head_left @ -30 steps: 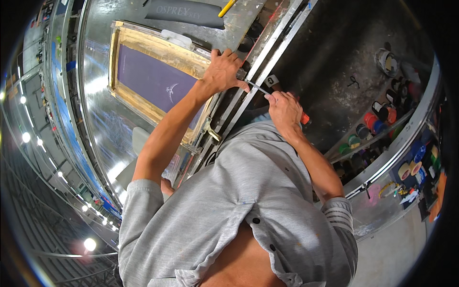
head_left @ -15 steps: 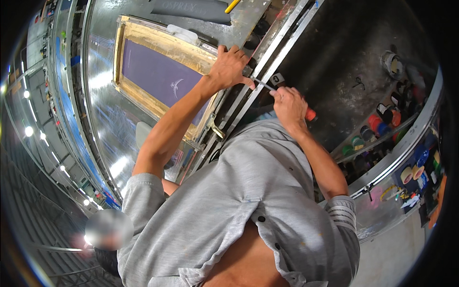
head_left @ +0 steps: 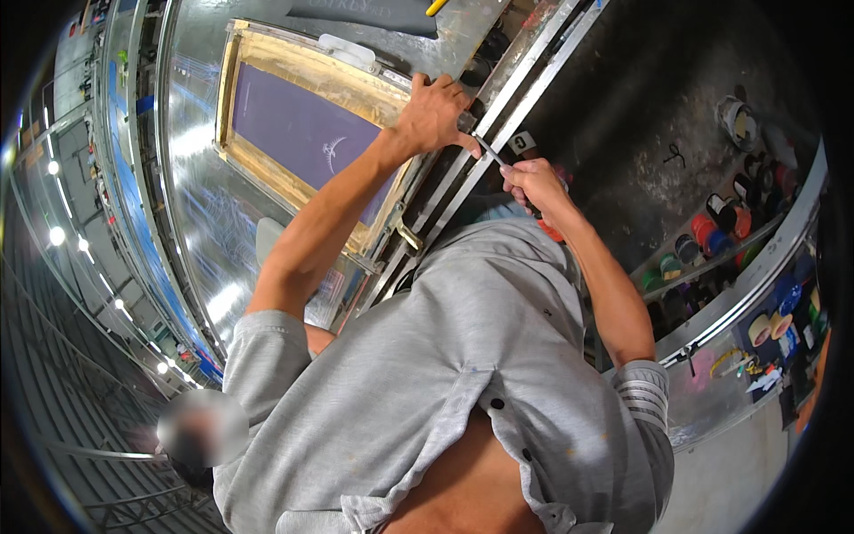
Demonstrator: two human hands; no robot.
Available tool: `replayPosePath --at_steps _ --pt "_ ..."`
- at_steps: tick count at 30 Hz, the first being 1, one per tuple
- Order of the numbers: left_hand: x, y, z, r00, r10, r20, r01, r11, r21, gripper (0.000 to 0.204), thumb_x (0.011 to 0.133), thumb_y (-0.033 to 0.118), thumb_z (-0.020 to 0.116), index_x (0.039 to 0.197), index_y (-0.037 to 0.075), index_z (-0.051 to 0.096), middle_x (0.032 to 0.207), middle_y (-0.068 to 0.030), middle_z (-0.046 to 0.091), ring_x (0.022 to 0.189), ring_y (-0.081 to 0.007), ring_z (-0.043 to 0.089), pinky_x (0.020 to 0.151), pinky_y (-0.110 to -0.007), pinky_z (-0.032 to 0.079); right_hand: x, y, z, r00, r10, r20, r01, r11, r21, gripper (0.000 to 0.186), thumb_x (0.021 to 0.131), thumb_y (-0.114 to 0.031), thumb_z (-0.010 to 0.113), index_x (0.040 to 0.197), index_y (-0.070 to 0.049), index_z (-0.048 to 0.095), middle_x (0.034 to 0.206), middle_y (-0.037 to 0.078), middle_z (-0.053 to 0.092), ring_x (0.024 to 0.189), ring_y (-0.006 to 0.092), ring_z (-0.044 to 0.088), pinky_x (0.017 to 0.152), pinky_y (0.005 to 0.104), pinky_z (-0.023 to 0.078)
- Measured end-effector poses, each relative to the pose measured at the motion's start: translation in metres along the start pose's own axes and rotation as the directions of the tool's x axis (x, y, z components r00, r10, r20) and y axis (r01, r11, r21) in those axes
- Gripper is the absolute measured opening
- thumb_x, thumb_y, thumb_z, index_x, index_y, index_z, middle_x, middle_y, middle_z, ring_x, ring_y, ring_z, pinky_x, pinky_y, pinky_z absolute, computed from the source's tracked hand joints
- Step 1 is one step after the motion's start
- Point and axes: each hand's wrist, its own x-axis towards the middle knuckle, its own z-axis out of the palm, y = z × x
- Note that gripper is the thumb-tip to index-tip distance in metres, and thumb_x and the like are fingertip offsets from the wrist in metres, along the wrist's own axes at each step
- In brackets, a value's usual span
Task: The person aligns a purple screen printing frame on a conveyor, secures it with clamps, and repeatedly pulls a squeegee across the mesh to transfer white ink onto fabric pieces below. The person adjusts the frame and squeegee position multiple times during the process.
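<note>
A wood-edged screen printing frame [head_left: 307,198] with purple mesh and a small pale motif lies on the metal table. My left hand [head_left: 433,116] grips its right end, fingers hooked over the corner and thumb stretched toward the metal rail [head_left: 511,102]. A dark clamp block [head_left: 467,121] shows beside that thumb. In my right hand [head_left: 538,189] is a screwdriver, its metal shaft [head_left: 495,154] pointing at the block near my left thumb. Part of its red handle [head_left: 549,231] shows below my fist; whether the tip touches the block cannot be made out.
A brass-coloured lever [head_left: 407,236] sticks out at the frame's near end. Dark fabric [head_left: 365,16] lies at the far side. On the right are a stained tub [head_left: 737,123] and several ink containers [head_left: 703,233] along a shelf. Tape rolls [head_left: 770,329] lie at the lower right.
My right wrist has turned, so the screwdriver's handle now points more downward, with its red end nearer my shirt. My left hand keeps its place on the frame. The view has shifted slightly.
</note>
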Motion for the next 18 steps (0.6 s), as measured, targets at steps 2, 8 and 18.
replayPosePath --at_steps 2,8,18 --pt "-0.007 0.001 0.0 1.0 -0.009 0.015 0.01 1.0 -0.018 0.088 0.054 0.081 0.075 0.096 0.003 0.075 0.096 -0.007 0.068 0.106 -0.0247 0.059 0.091 -0.046 0.035 -0.017 -0.001 0.006 0.993 0.033 0.113 -0.055 0.979 0.197 0.028 0.094 -0.028 0.072 0.081 -0.004 0.067 0.062 -0.001 0.052 0.056 0.0105 0.05 0.046 0.0269 0.039" --pt "-0.012 0.008 -0.005 0.999 -0.005 -0.054 0.003 0.999 -0.043 0.077 0.055 0.074 0.081 0.084 0.004 0.07 0.086 -0.0068 0.063 0.098 -0.0246 0.059 0.089 -0.044 0.035 -0.043 0.031 -0.034 0.971 -0.207 -0.12 0.239 0.865 0.441 0.026 0.087 -0.004 0.071 0.112 -0.002 0.062 0.084 0.003 0.063 0.072 0.0114 0.061 0.069 0.0266 0.051" --pt "-0.017 0.012 0.0 0.987 -0.036 -0.159 0.037 0.999 0.003 0.081 0.057 0.076 0.08 0.091 0.003 0.073 0.096 -0.0072 0.067 0.111 -0.0263 0.059 0.108 -0.06 0.032 -0.061 0.047 -0.032 0.897 -0.43 -0.104 0.364 0.85 -0.38 0.054 0.09 -0.018 0.075 0.137 -0.007 0.05 0.09 0.012 0.065 0.076 0.0215 0.063 0.075 0.0361 0.052"
